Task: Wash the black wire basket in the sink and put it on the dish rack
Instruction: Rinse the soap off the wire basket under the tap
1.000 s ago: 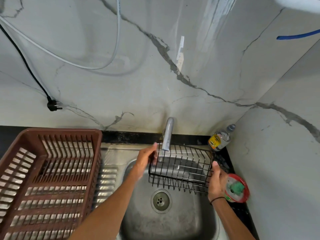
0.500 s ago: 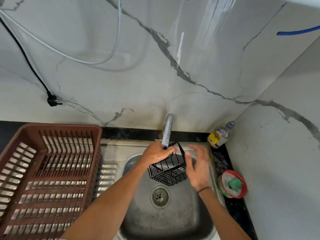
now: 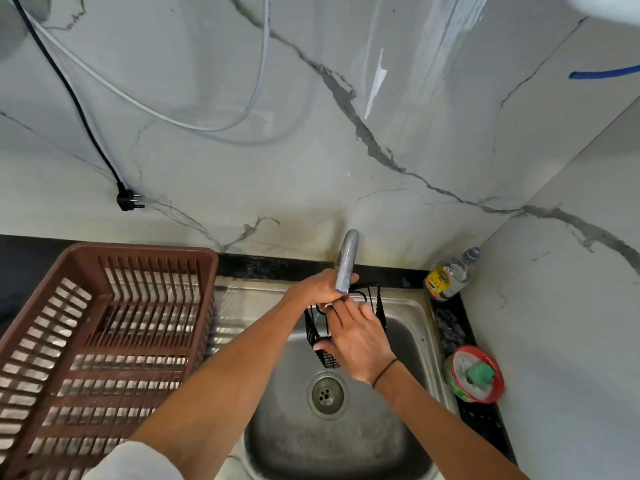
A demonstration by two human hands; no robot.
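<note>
The black wire basket (image 3: 379, 304) hangs upended over the steel sink (image 3: 346, 445), right under the tap (image 3: 347, 261). Most of it is hidden behind my hands; only wires at its right side and lower left corner show. My left hand (image 3: 317, 292) grips the basket's upper edge beside the tap's mouth. My right hand (image 3: 360, 339) lies flat across the front of the basket, fingers straight and pointing up-left, thumb stretched out to the left. The brown plastic dish rack (image 3: 104, 341) stands empty on the drainboard to the left of the sink.
A clear bottle with a yellow label (image 3: 450, 275) stands in the back right corner. A red-rimmed dish with a green scrubber (image 3: 474, 374) sits on the narrow black counter right of the sink. A black plug (image 3: 128, 200) and white cable hang on the marble wall.
The basket was turned from lying broadside to standing on end under the tap. My right hand left its right end and came across to lie over its front; my left hand shifted to the top edge.
</note>
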